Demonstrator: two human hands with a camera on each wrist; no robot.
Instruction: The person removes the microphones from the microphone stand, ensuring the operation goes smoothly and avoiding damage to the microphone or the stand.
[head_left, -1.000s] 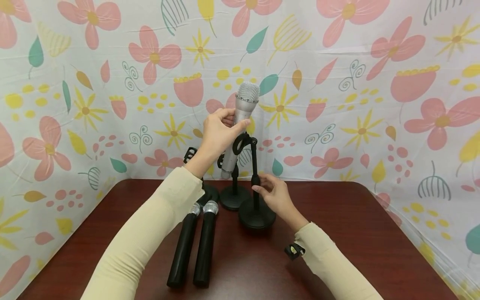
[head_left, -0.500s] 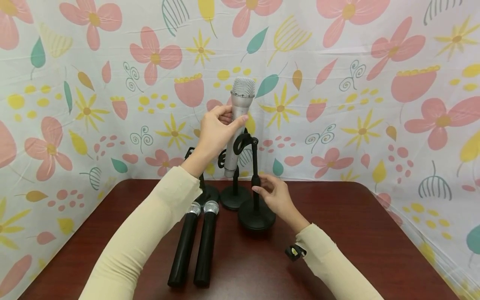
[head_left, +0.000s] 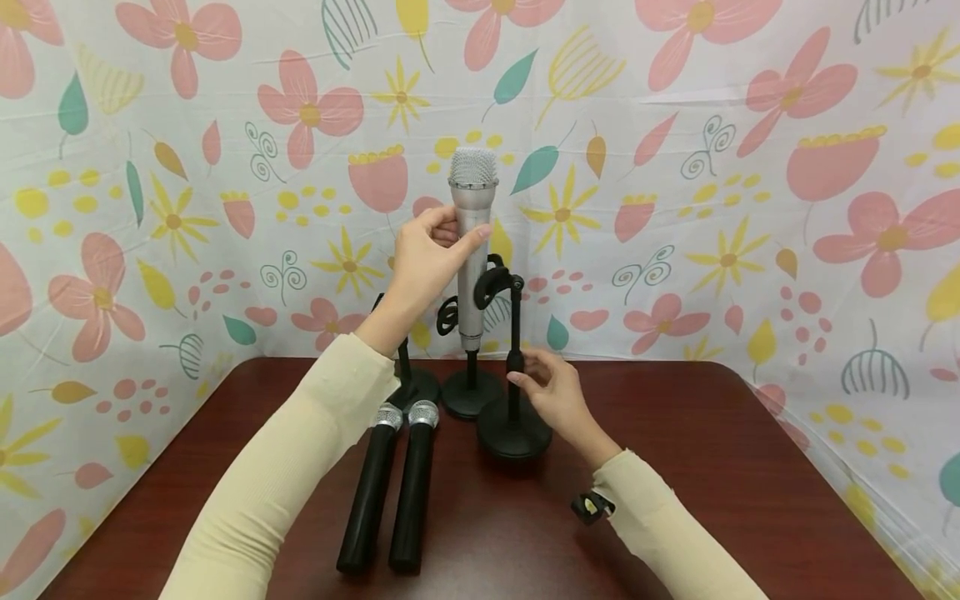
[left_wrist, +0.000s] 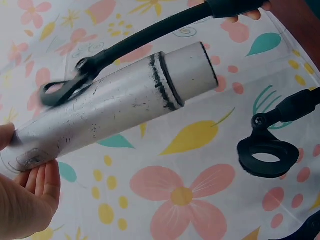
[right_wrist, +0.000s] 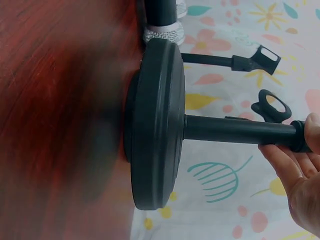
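Note:
My left hand (head_left: pixel 427 258) holds a silver microphone (head_left: pixel 473 287) upright by its upper body, mesh head on top. Close beside it is the black ring clip (head_left: pixel 491 286) of the front microphone stand (head_left: pixel 514 429); in the left wrist view the clip (left_wrist: pixel 62 95) lies along the microphone's side, and whether they touch I cannot tell. Thumb and fingers of my right hand (head_left: pixel 555 392) grip that stand's pole at its collar. In the right wrist view the round base (right_wrist: pixel 157 125) is edge-on near the table.
Two black microphones (head_left: pixel 367 496) with silver heads lie side by side on the dark red table (head_left: pixel 675 467). Two more black stands stand behind, one in the middle (head_left: pixel 470 396) and one to the left (head_left: pixel 423 385). A flower-printed cloth (head_left: pixel 675 250) hangs behind.
The silver microphone has gone from tilted to nearly upright, its head moving left and slightly up with my left hand. My right hand keeps its grip on the stand.

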